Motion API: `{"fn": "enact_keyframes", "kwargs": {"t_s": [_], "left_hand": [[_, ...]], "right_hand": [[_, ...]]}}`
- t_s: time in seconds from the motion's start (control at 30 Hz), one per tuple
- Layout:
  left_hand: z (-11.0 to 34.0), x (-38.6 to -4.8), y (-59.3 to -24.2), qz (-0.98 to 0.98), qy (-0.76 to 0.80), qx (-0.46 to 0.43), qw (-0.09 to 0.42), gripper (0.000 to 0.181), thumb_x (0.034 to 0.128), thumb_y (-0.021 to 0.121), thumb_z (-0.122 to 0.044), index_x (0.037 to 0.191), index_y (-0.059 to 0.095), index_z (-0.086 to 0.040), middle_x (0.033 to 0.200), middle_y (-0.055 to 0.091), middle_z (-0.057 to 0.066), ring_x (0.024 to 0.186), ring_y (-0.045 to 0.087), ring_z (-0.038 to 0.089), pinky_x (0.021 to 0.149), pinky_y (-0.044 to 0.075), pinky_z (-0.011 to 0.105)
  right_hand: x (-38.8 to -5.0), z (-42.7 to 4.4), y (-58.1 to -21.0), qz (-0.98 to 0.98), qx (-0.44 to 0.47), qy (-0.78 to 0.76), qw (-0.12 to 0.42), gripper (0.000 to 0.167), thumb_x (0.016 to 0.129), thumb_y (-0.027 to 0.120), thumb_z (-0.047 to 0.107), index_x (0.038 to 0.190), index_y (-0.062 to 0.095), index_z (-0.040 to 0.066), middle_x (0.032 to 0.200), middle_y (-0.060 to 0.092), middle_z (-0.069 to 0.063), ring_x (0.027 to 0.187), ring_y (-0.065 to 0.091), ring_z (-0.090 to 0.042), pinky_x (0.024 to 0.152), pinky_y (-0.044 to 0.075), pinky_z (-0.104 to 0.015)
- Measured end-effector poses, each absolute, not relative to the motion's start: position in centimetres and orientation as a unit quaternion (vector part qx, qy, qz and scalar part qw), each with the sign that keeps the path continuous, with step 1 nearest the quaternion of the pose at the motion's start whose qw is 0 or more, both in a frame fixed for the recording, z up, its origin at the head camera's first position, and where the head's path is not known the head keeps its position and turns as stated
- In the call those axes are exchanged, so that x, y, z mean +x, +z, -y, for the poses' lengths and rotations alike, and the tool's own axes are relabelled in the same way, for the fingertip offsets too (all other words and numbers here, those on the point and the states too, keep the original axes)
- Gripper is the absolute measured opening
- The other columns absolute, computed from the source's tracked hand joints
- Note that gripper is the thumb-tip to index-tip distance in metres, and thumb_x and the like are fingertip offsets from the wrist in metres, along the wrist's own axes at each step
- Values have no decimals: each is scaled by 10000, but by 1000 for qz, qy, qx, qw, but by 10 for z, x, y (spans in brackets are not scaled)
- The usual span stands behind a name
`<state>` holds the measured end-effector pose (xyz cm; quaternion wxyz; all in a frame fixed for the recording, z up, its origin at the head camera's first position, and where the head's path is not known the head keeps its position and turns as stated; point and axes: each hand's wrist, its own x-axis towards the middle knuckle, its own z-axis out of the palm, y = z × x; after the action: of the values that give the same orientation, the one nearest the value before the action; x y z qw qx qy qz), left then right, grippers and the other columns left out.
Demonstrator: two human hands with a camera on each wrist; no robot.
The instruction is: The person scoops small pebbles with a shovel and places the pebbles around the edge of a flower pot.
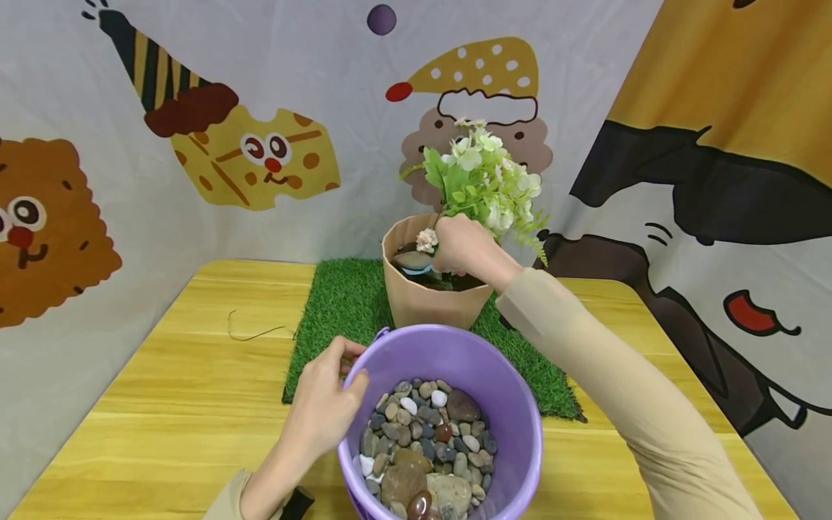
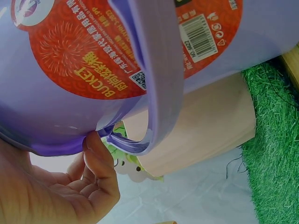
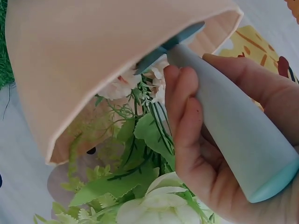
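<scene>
My left hand (image 1: 325, 397) pinches the rim of a purple bucket (image 1: 513, 412) between thumb and fingers. Pebbles (image 1: 422, 433) of many colours and a few larger stones cover the bucket's bottom. Over the beige pot (image 1: 429, 307), my right hand (image 1: 471, 249) grips the grey-blue handle of a small trowel (image 3: 233, 121). Its blue blade reaches inside the pot, where a flat brownish stone (image 1: 412, 258) appears to lie on or just behind it. White artificial flowers (image 1: 490, 180) with green leaves stand in the pot, partly behind my right hand.
The pot stands on a green grass mat (image 1: 351, 296) on the wooden table (image 1: 169, 390), behind the bucket. A thin dark wire (image 1: 256, 336) lies left of the mat. The bucket's purple handle (image 2: 166, 79) hangs along its outside. A printed cloth (image 1: 279, 43) rises behind the table.
</scene>
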<state>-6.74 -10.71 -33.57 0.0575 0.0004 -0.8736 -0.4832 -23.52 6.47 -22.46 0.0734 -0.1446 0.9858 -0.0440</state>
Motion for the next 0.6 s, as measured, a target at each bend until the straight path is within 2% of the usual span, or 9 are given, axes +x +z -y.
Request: {"fn": "enact_keyframes", "kwargs": {"t_s": [0.23, 0.6], "left_hand": [[107, -67, -335, 874, -482, -1, 59, 243, 827, 592, -68, 1069, 608, -92, 953, 657, 61, 823, 610, 150, 635, 521, 212], [106, -67, -334, 876, -480, 4, 56, 246, 825, 591, -71, 1070, 609, -88, 928, 660, 61, 797, 604, 141, 629, 517, 215]], "right_hand": [[-239, -60, -222, -988, -129, -22, 86, 163, 718, 525, 26, 613, 468, 137, 578, 543, -39, 445, 508, -131, 412, 384, -226], [-239, -60, -220, -987, -123, -14, 99, 160, 724, 542, 30, 626, 472, 136, 543, 509, -23, 442, 499, -126, 414, 380, -223]]}}
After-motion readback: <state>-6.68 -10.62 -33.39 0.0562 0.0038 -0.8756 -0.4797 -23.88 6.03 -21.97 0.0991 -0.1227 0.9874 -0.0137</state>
